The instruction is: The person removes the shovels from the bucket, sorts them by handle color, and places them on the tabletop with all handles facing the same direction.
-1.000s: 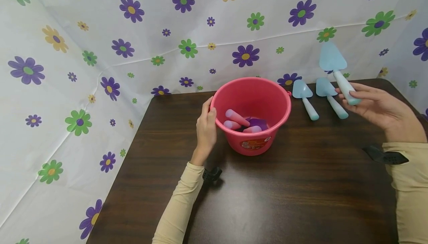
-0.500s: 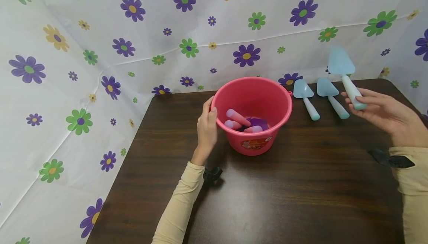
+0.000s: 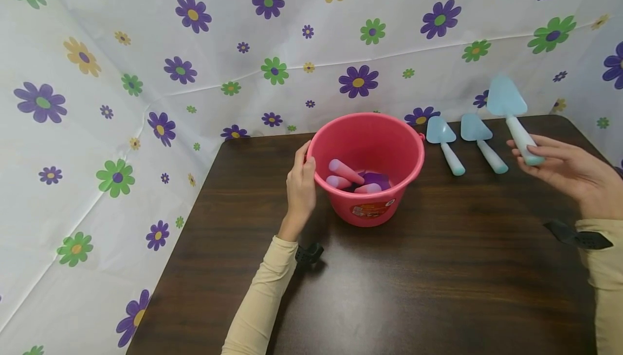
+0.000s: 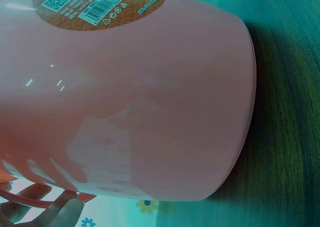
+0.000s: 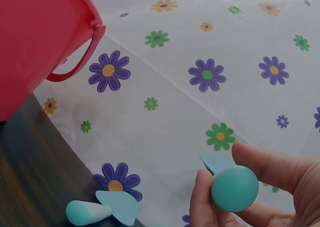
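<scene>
A pink bucket (image 3: 340,204) stands upright on the table, and my left hand (image 3: 300,190) holds its left rim. In the left wrist view, fingers (image 4: 62,209) lie by the bucket's handle. Inside are several pink tool handles (image 3: 346,171) with lilac ends and a purple part (image 3: 377,181); their lower ends are mostly hidden. At the right, my right hand (image 3: 574,173) pinches a light blue trowel (image 3: 519,133) by its handle, blade up, above the table. The right wrist view shows its teal handle end (image 5: 235,188) between thumb and fingers.
Two more light blue trowels (image 3: 452,157) (image 3: 490,156) lie side by side between the bucket and my right hand, blades toward the back. A flower-printed sheet (image 3: 321,19) hangs behind and to the left of the dark wooden table (image 3: 438,268).
My right hand has moved right and slightly down with the trowel, away from the two lying trowels. The left hand and bucket look the same.
</scene>
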The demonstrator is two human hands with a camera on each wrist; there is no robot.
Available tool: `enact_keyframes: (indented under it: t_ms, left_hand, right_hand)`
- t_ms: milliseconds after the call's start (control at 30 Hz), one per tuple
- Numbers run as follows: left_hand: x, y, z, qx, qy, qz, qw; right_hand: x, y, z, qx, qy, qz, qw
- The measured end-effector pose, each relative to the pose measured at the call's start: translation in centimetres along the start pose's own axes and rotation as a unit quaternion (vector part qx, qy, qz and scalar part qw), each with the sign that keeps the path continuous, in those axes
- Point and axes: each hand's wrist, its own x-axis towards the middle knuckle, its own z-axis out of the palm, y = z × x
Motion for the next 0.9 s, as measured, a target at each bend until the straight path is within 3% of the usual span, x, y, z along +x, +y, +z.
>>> enact_keyframes:
  t_ms: [900]
  left_hand:
    - [-0.1,-0.2,0.0,-0.008,-0.001,-0.001,1.0]
  right_hand:
    - [-0.1,-0.2,-2.9,0.07,0.011,0.022,0.9973]
